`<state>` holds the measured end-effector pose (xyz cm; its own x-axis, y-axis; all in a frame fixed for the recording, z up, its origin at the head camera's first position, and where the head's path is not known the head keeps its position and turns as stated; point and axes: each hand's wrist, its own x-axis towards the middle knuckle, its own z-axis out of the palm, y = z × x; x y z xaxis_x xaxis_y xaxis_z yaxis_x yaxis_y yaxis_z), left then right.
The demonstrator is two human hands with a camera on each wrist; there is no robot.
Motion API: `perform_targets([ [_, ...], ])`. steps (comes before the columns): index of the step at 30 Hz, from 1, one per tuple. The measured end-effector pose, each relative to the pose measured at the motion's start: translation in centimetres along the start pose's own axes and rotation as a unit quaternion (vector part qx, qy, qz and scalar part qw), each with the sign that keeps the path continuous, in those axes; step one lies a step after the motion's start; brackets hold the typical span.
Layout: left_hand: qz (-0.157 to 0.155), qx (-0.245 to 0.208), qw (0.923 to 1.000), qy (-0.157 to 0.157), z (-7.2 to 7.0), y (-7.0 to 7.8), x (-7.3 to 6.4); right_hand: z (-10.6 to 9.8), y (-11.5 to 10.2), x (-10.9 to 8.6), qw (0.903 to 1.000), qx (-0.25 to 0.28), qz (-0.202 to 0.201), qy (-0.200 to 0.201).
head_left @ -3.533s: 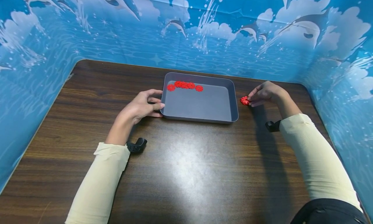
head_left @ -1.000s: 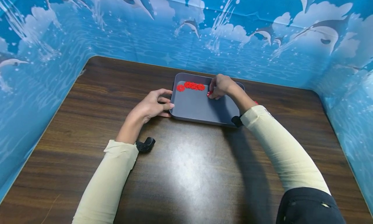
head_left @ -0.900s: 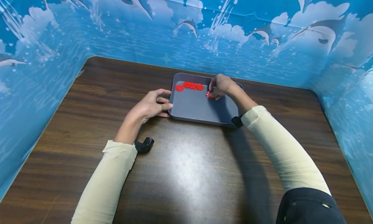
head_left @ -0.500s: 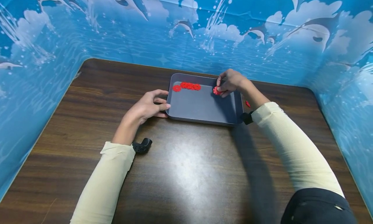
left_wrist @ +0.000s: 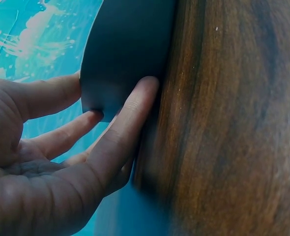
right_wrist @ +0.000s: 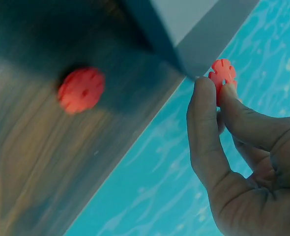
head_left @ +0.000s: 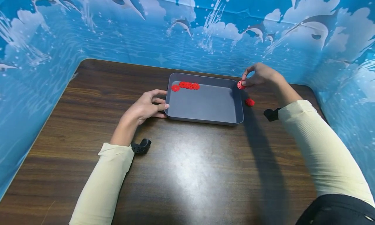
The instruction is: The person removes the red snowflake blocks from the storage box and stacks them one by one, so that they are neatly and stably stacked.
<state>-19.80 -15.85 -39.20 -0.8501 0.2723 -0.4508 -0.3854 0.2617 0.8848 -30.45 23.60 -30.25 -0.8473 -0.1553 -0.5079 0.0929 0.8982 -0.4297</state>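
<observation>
A flat red disc with a notched edge (head_left: 241, 85) is pinched between the thumb and fingertips of my right hand (head_left: 260, 74), at the tray's far right corner. In the right wrist view the held disc (right_wrist: 223, 73) stands on edge. My left hand (head_left: 145, 106) touches the left wall of the grey tray (head_left: 205, 120), fingers spread and fairly straight, thumb tip at the rim. Inside that tray, along its back left, lie several similar red discs (head_left: 188, 85), overlapping in a row, with a single disc (head_left: 175, 88) at the row's left end.
More red discs (head_left: 250, 102), seemingly stacked, lie on the brown wooden table (head_left: 187, 173) just right of the tray. A blue dolphin-print cloth (head_left: 146, 46) rises behind the table and along its sides.
A lone disc at the row's right end has left its place. My right hand, earlier at the stack on the table, has since reached into the tray and drawn back rightward with a disc.
</observation>
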Motion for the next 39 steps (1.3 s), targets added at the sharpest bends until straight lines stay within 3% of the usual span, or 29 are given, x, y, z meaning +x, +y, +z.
perform_targets([
  [6,0.003,0.002,1.0,-0.002,-0.2,0.0,-0.1,-0.6,3.4,-0.6,0.9997,0.01,0.021,-0.006],
  [10,0.003,0.0,1.0,-0.003,-0.3,0.0,-0.1,0.0,5.2,-0.6,0.9925,0.097,0.063,-0.039],
  [14,0.001,-0.004,1.0,-0.003,-0.3,0.0,-0.1,0.8,6.3,-0.3,0.9846,0.143,0.085,-0.055],
  [29,0.0,-0.009,0.9999,-0.004,-0.1,0.0,-0.1,1.8,7.2,0.1,0.9774,0.173,0.102,-0.064],
  [39,0.0,-0.008,1.0,-0.006,-0.1,0.0,0.0,0.5,5.6,-0.6,0.9882,0.127,0.072,-0.044],
])
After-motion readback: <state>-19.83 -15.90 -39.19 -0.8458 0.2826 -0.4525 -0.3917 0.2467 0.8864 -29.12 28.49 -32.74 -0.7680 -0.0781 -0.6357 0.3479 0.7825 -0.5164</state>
